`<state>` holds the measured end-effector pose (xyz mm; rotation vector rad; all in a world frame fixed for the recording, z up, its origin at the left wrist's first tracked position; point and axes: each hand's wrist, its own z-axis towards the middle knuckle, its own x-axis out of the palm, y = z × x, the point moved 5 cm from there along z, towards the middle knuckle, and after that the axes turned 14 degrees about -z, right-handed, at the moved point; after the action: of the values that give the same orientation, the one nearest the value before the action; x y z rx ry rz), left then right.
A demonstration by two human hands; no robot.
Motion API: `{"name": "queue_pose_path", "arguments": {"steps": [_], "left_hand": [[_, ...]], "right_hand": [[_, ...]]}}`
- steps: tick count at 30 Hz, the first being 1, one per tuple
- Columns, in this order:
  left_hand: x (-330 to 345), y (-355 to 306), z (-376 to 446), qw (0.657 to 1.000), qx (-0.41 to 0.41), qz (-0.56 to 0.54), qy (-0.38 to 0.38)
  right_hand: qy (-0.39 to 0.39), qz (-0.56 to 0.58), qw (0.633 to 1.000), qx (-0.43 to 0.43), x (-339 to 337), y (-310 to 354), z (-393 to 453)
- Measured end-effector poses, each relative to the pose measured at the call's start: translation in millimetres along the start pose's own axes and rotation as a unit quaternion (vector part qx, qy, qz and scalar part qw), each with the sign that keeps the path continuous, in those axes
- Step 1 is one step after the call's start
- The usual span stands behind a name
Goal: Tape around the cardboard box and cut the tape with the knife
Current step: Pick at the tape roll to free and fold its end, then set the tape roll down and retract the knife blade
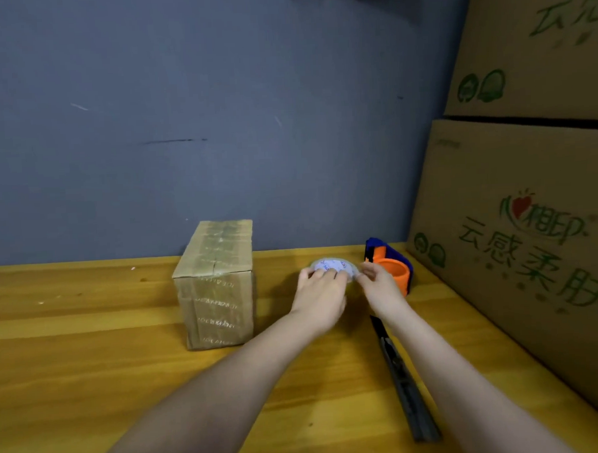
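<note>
A small cardboard box (pixel 216 284), wrapped in clear printed tape, stands upright on the wooden table (pixel 90 355) near the grey wall. To its right lies a roll of clear tape (pixel 337 265). My left hand (pixel 323 293) rests over the roll's left and front side with the fingers curled on it. My right hand (pixel 379 284) pinches the roll's right edge. A dark utility knife (pixel 403 382) lies on the table under my right forearm, pointing away from me.
An orange and blue tape dispenser (pixel 391 261) stands just behind my right hand. Large printed cardboard cartons (pixel 531 233) are stacked along the table's right side. A grey wall (pixel 217 110) closes the back.
</note>
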<state>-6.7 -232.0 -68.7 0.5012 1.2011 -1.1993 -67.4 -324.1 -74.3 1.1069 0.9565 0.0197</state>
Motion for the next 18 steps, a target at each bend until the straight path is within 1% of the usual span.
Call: {"name": "queue_pose_path", "arguments": {"steps": [3, 7, 11, 13, 16, 18], "left_hand": [[13.7, 3.9, 12.4, 1.0, -0.017, -0.004, -0.007], [27.0, 8.8, 22.8, 0.999, -0.04, -0.007, 0.004], [31.2, 8.1, 26.2, 0.999, -0.05, -0.013, -0.008], [32.4, 7.9, 25.5, 0.998, -0.054, -0.023, 0.0], [29.2, 7.5, 17.2, 0.997, -0.049, -0.04, 0.04], [19.5, 3.4, 5.4, 0.997, -0.042, -0.065, 0.032]], "right_hand": [[0.008, 0.004, 1.0, 0.022, 8.1, -6.8, 14.9], [0.022, 0.003, 0.999, 0.025, 21.3, -14.3, 26.9], [0.018, 0.011, 0.999, 0.027, 22.2, -17.0, 30.5], [0.021, 0.01, 1.0, 0.02, 22.1, -14.4, 29.9], [0.023, -0.018, 1.0, 0.002, 16.3, -13.3, 20.5], [0.008, -0.055, 0.998, -0.018, 5.7, -17.1, 11.8]]}}
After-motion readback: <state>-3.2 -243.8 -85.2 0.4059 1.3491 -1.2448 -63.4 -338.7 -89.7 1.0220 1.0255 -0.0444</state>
